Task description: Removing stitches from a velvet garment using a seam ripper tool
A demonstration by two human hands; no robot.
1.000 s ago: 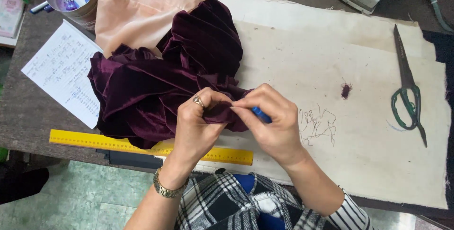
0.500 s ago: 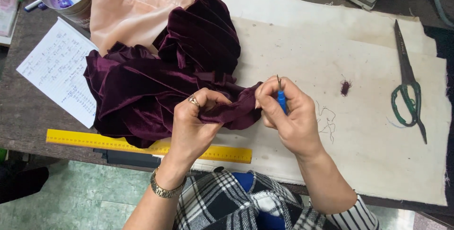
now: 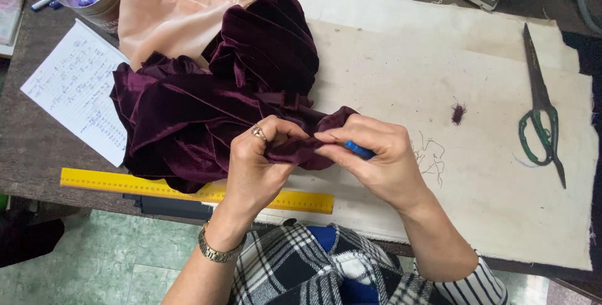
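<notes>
**Picking at the velvet edge, both hands closed in tight**

Off to your left sit the white sheet of handwritten notes (image 3: pixel 75 98) and the long yellow plastic ruler (image 3: pixel 194 191) along the near table edge. Beside them lies the heap of dark plum velvet fabric (image 3: pixel 207 101), bunched on the cream canvas work cloth (image 3: pixel 439 60). Your left hand (image 3: pixel 257 164) is curled shut, pinching a fold of that velvet between thumb and fingers. Right up against it, your right hand (image 3: pixel 376 161) is closed around a small blue-handled tool (image 3: pixel 359 149), its tip buried in the same fold; I can't tell what kind of tip. It looks like seam or edge work, mid-stroke. Next move calls for taut cloth and a steady tip. Far right, the green-handled scissors (image 3: pixel 539 117) lie untouched.
</notes>
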